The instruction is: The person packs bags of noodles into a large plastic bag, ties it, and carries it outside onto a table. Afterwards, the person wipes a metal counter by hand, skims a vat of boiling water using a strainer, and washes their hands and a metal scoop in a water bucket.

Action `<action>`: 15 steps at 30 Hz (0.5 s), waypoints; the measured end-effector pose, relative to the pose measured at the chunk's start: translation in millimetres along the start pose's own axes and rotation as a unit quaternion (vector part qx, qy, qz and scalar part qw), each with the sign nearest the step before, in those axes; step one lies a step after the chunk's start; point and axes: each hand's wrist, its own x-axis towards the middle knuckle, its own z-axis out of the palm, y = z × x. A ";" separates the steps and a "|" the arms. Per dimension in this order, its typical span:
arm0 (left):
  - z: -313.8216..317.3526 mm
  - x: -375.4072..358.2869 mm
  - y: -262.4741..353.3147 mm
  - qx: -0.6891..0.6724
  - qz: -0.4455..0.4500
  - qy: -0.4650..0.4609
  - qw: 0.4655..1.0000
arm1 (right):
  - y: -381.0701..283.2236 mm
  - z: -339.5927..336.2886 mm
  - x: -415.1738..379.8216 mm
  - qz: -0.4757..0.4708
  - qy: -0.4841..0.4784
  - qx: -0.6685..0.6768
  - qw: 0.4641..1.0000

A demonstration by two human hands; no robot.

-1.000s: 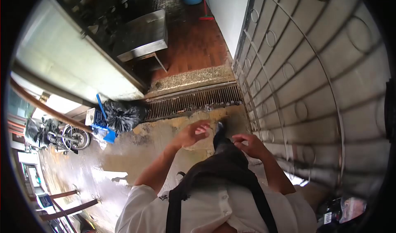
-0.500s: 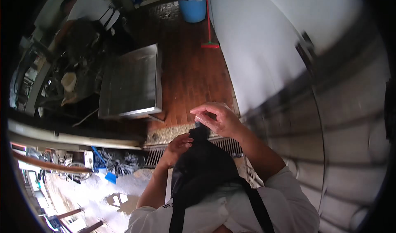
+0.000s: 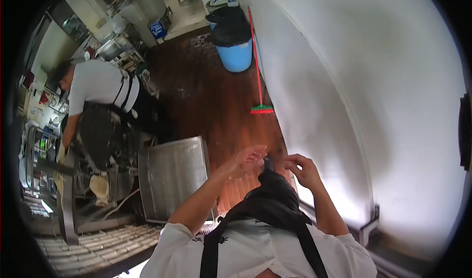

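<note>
My left hand [image 3: 247, 162] is held out in front of my body, its fingers loosely bent and apart with nothing in them. To its right, my right hand [image 3: 303, 170] hangs in the air, fingers half curled and also without anything in them. A gap separates the two hands. Below and between them are my dark apron [image 3: 268, 202] and one dark shoe [image 3: 268, 164]. Nearest to my left forearm stands a metal table [image 3: 172, 179] with a flat, shiny top.
A white wall [image 3: 393, 106] runs along the right. Ahead are a red-handled broom [image 3: 259, 81] and a blue bin [image 3: 235, 57] with a black liner on the brown tiled floor [image 3: 196, 106]. At the left, another person [image 3: 101, 84] bends over cluttered equipment.
My view has swung forward through the doorway, bringing the bin, broom and other person closer. My left hand has risen and stretched forward; my right hand has shifted right and lower.
</note>
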 end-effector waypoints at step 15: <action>-405.5 230.1 33.0 -0.108 -0.034 0.190 0.975 | -195.6 19.2 597.5 -0.219 -0.191 -0.057 0.955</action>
